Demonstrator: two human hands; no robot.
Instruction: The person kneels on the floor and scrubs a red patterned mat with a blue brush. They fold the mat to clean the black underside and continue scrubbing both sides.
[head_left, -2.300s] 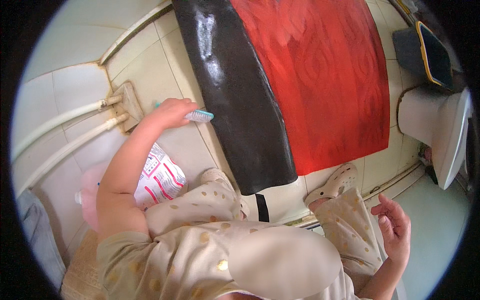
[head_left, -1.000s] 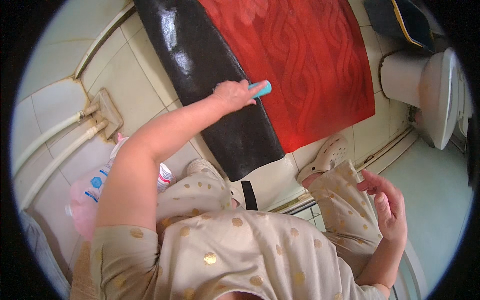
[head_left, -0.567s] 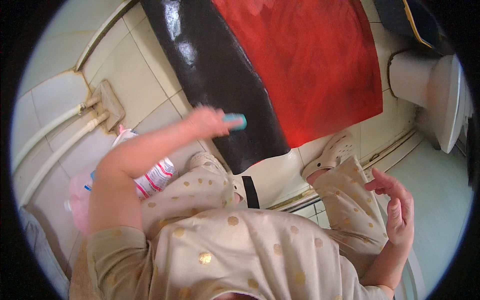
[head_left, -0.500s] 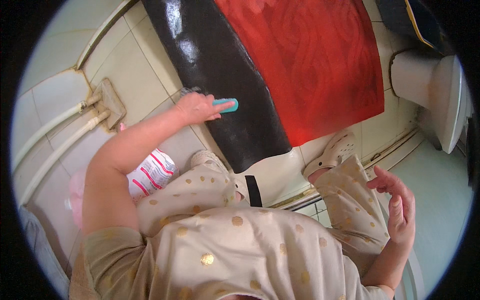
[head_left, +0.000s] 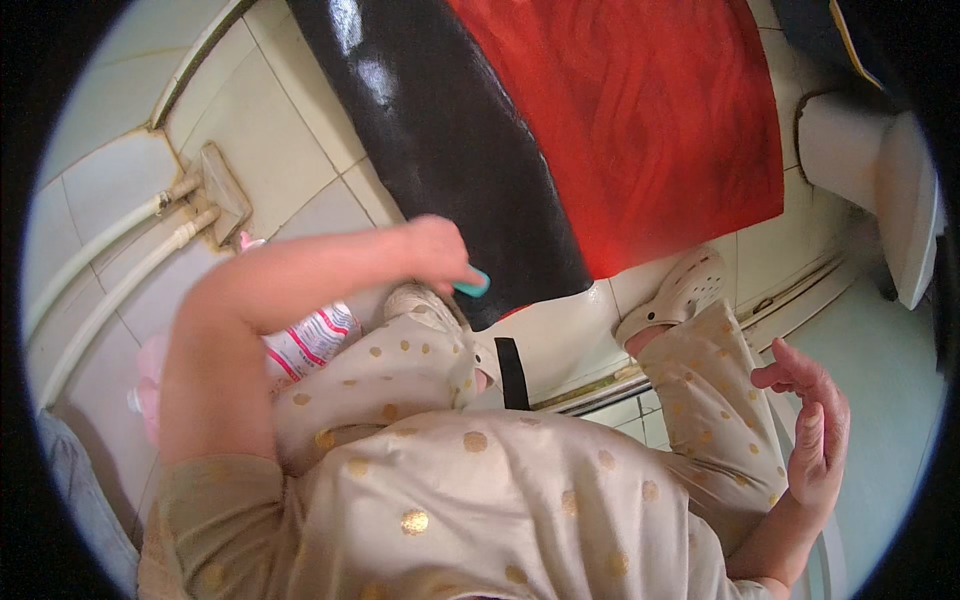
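A red mat (head_left: 660,140) with a faint wavy pattern lies on the tiled floor in front of me. Along its left side runs a smooth black section (head_left: 460,170), shiny as if wet toward its far end. Over the near part of that section, my left hand (head_left: 436,250) is closed around a turquoise brush (head_left: 474,285); its bristles are hidden. At the right, away from the mat, my right hand (head_left: 812,425) hangs in the air beside my knee. Its fingers are apart and loosely bent, with nothing in them.
A pink bottle with a striped label (head_left: 312,342) stands behind my left forearm. White pipes (head_left: 125,295) run along the left wall. A white toilet (head_left: 850,150) stands at the right. My beige clogs (head_left: 688,290) flank the mat's near edge, beside a black strip (head_left: 510,372).
My left hand has moved the brush nearer to me along the black section, to the mat's near end. My right hand stays open in nearly the same place.
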